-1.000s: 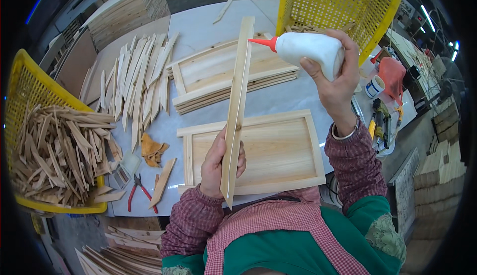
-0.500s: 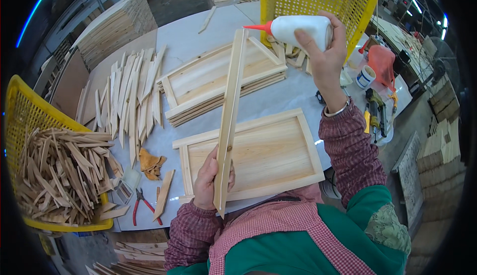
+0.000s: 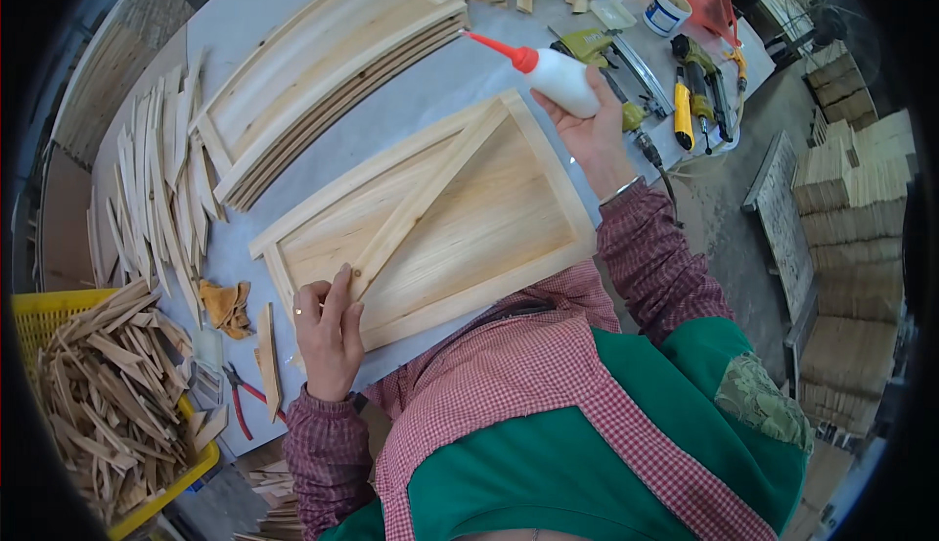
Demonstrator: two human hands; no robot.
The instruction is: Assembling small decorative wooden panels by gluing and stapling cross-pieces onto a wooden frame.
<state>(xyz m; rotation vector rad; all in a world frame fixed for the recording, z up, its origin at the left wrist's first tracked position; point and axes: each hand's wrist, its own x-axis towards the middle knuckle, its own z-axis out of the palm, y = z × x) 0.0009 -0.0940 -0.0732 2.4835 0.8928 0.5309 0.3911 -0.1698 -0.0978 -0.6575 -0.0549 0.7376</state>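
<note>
Wooden slat (image 3: pixel 423 199): lying diagonally inside the wooden tray (image 3: pixel 509 277), from near corner up to far corner, resting on the tray's floor.
Wooden tray: shallow, pale, rectangular, flat on the table (image 3: pixel 323 13), right in front of the body.
Left hand (image 3: pixel 328 331): down on the tray's near corner, fingers spread flat, fingertips pressing the lower end of the slat; flat-palmed, not clenched.
Right hand (image 3: pixel 592 130): wrapped around the glue bottle (image 3: pixel 556 76), raised over the tray's far corner.
Glue bottle: white body, red pointed nozzle aimed left, tilted nearly level, clear of the wood.
Stacked trays (image 3: pixel 323 71): same kind, piled further back on the table, well apart from both hands.
Loose strips (image 3: pixel 156 199): fanned out in a row to the left of the stack.
Yellow basket (image 3: pixel 39 316): lower left, crammed with short wood offcuts.
Red-handled pliers (image 3: pixel 240 404): on the table edge, just left of the left hand.
Tan glove (image 3: pixel 225 306): crumpled beside the tray's left end.
Power tools (image 3: pixel 690 91): green and yellow, lying to the right beyond the right hand.
White tub (image 3: pixel 668 11): small, round, near the top edge.
</note>
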